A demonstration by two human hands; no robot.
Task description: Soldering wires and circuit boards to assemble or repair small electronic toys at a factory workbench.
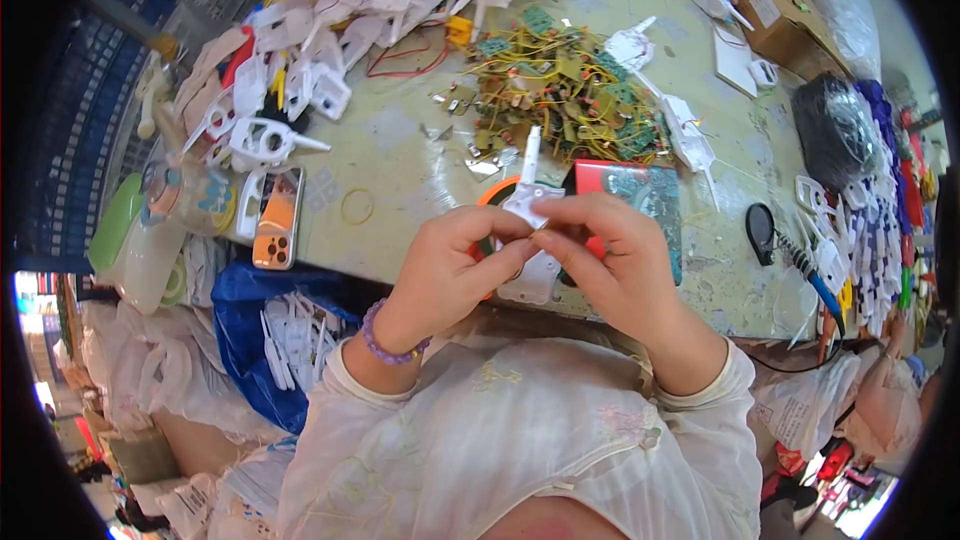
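Close above the table's near edge, my left hand (465,248) and my right hand (612,252) meet around a white plastic shell (527,202) with a narrow stem pointing away from me. My left thumb and fingers pinch its near left side. The right fingertips close on its near right side; anything small between them is hidden. Just below my fingertips lies another white plastic piece (530,282), beside an orange round rim (492,190) partly covered by my left hand. A red and green flat board or pad (640,202) lies behind my right hand.
Beyond my hands sits a heap of green circuit boards with yellow wires (570,90). White plastic shells (300,60) pile up at far left, near a phone (276,222) and a rubber band (357,206). At right stands a blue-handled soldering iron (822,290); a cardboard box (775,10) is behind.
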